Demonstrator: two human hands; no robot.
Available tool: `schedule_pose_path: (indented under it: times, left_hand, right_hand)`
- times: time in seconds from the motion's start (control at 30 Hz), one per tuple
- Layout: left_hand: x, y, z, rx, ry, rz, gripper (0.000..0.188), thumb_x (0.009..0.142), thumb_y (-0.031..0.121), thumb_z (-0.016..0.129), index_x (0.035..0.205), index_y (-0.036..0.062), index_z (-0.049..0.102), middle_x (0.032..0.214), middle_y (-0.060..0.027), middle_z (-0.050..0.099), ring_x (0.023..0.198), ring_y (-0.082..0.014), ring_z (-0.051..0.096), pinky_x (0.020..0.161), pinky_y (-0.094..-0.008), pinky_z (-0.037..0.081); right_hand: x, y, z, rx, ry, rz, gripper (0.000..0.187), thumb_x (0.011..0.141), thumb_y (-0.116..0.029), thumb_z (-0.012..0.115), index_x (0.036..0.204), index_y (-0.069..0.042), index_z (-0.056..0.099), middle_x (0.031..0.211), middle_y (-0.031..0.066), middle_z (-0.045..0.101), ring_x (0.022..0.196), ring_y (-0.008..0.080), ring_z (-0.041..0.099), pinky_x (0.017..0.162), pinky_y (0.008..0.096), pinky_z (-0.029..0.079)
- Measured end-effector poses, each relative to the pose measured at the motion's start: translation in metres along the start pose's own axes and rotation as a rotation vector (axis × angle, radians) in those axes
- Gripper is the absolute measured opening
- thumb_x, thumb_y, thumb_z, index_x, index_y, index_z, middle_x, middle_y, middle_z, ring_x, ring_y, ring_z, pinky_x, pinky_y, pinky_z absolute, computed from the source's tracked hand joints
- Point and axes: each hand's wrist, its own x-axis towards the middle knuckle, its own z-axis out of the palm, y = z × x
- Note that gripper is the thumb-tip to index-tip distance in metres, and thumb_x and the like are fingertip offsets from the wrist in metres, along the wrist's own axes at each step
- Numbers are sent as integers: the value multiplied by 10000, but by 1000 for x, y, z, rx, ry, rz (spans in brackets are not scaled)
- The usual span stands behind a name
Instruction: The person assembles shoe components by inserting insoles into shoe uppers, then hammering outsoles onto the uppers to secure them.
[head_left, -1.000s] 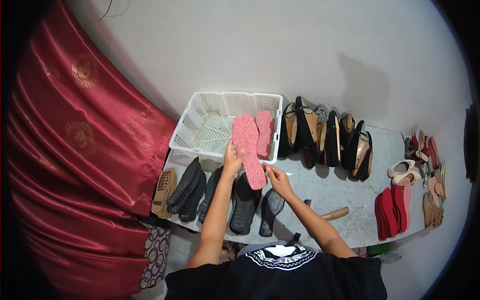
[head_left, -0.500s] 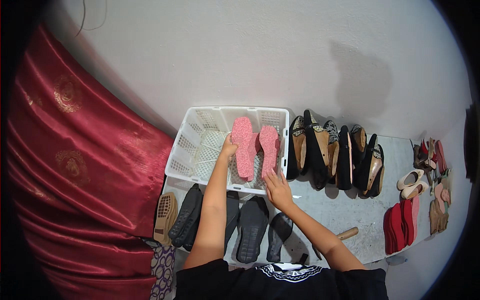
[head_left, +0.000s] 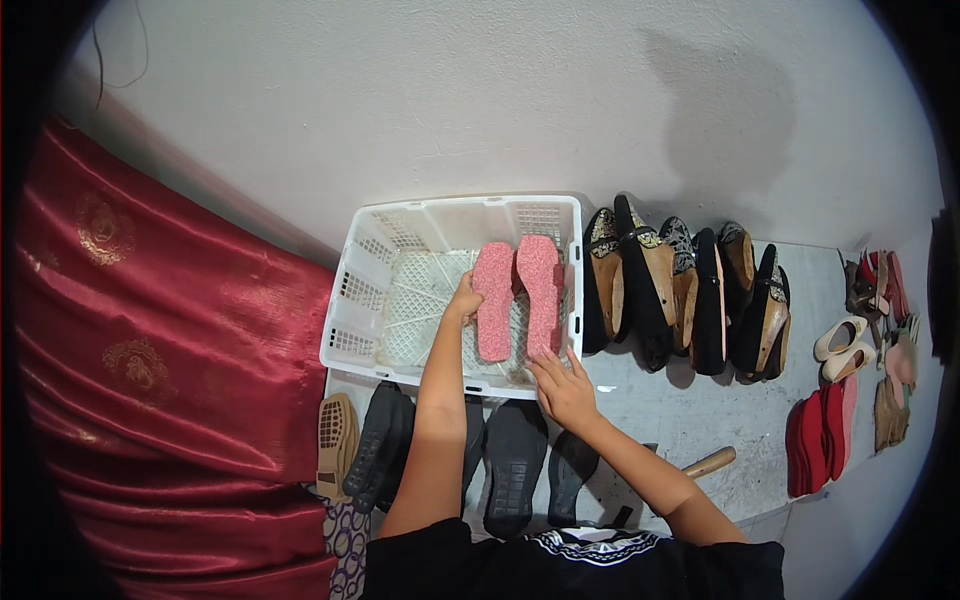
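Two pink glittery sandals lie sole up, side by side, in the right part of a white plastic basket (head_left: 352,300). My left hand (head_left: 463,303) grips the left edge of the left pink sandal (head_left: 494,300). My right hand (head_left: 563,387) rests with fingers spread at the near end of the right pink sandal (head_left: 541,285), over the basket's front rim.
Black shoes (head_left: 514,460) and a tan perforated shoe (head_left: 337,440) lie sole up in front of the basket. A row of black and brown sandals (head_left: 680,290) stands to its right. Red slippers (head_left: 822,435) and pale shoes (head_left: 845,345) lie far right. A wooden handle (head_left: 708,463) lies near my right forearm. Red cloth (head_left: 160,370) hangs left.
Both pink sandals went from above the black shoes into the basket and now lie flat there. My right hand has come forward to the basket's front rim.
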Motion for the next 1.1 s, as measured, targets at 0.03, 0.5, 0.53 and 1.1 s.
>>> schedule_pose_path:
  times: [0.03,0.5,0.53,1.1]
  left_hand:
    - [2,-2,-2,2,0,-4,602,773,-67,496,1307,81,262,1149,-146,495,976,-231,526,754,-340,473]
    - [-3,0,3,-95,-55,-115,610,792,-70,472,1331,104,245,1129,-145,517,926,-268,570,649,-397,524]
    - [-1,3,11,-97,-68,-117,610,792,-70,472,1331,104,245,1129,-145,517,926,-268,570,649,-397,524]
    - [57,-63,-11,138,93,132,695,631,35,716,1246,-18,397,1127,-148,546,1026,-218,531,846,-291,436]
  right_hand:
    - [1,-1,1,10,1,-3,299,755,-110,571,1047,-43,563,1115,98,556,1089,233,500,1002,424,293]
    - [-1,1,0,12,17,-3,288,728,-102,582,1010,-43,569,1081,90,569,1076,227,508,999,422,302]
    - [-3,5,1,3,18,5,287,728,-100,582,1009,-44,569,1081,90,569,1074,225,509,999,422,302]
    - [1,-3,0,41,16,-4,267,741,-96,572,1005,-60,569,1093,75,568,1070,214,514,995,421,300]
